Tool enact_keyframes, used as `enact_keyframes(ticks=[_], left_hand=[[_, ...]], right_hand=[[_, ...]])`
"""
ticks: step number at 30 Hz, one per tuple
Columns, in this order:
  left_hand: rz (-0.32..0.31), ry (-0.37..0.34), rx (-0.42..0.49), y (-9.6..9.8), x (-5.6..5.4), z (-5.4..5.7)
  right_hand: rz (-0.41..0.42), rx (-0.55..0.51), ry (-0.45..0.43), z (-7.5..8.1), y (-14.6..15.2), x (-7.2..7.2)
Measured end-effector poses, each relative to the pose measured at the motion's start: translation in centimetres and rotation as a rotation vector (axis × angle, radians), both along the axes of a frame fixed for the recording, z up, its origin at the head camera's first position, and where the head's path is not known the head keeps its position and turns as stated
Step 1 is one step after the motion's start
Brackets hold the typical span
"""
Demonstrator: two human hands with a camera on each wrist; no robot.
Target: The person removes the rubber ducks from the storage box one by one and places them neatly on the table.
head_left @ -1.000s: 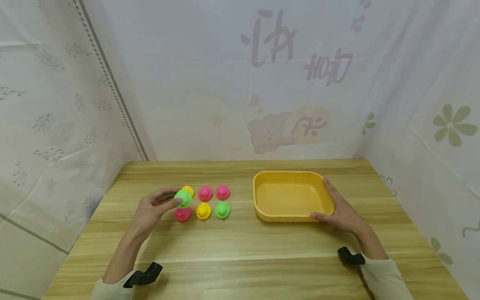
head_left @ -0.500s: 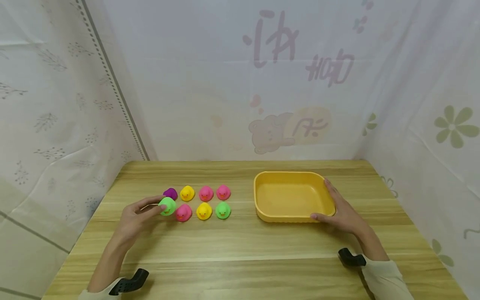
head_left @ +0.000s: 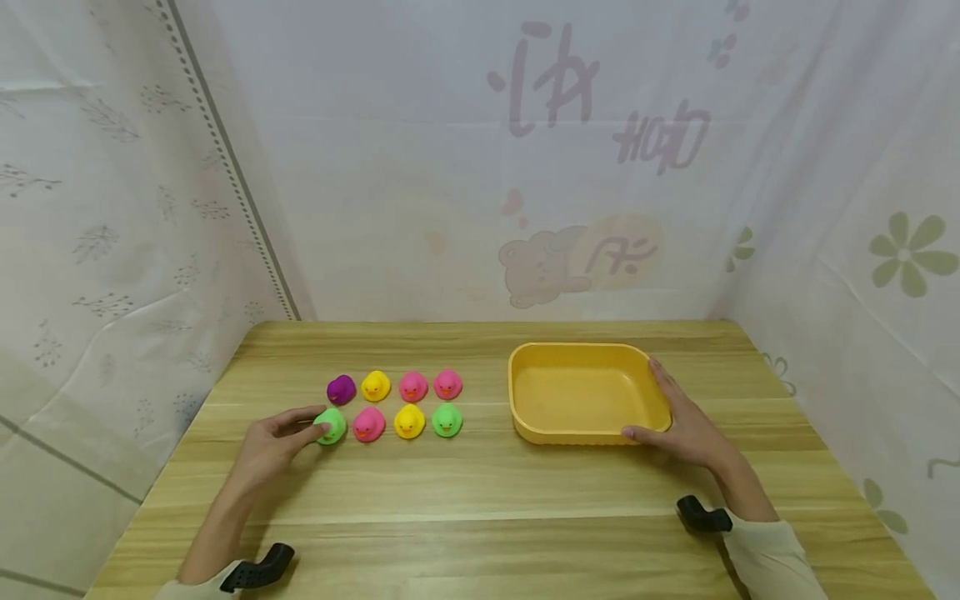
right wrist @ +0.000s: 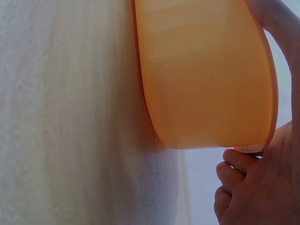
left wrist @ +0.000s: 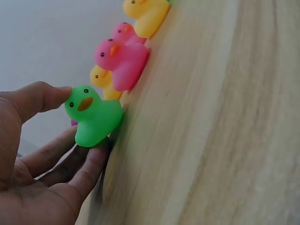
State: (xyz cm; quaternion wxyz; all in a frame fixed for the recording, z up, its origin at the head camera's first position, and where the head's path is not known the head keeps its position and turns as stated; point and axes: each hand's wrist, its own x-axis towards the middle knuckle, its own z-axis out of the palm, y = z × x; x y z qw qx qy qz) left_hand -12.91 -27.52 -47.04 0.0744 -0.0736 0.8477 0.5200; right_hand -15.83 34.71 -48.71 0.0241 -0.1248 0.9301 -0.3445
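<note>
My left hand [head_left: 272, 446] pinches a green rubber duck [head_left: 334, 422] at the left end of the front row of ducks. In the left wrist view, the thumb presses the head of this duck [left wrist: 99, 121] and the other fingers lie at its far side, close to the wooden table [left wrist: 215, 140]. A purple duck [head_left: 341, 390] sits just behind it and a pink duck [head_left: 368, 425] just to its right. My right hand [head_left: 686, 429] grips the right end of a yellow plastic basin [head_left: 517, 421], thumb at its front corner, fingers behind. No ducks lie inside the basin.
The front row continues with a yellow duck [head_left: 409, 422] and another green duck [head_left: 447, 421]. Behind stand a yellow duck [head_left: 376, 387] and two pink ducks, one in the middle [head_left: 413, 387] and one at the right end [head_left: 448, 384]. Patterned curtains [head_left: 405, 167] enclose the table's back and sides.
My left hand has carried the green duck leftward and down to the left end of the front row, uncovering the purple duck and the back yellow one. The right hand and basin stay put.
</note>
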Motion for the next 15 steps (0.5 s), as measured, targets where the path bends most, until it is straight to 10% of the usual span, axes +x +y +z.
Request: enact_keyframes(ticks=[15], left_hand=[[-0.085, 0.074, -0.194, 0.55, 0.34, 0.15]], right_hand=[[0.000, 0.019, -0.048, 0.73, 0.30, 0.50]])
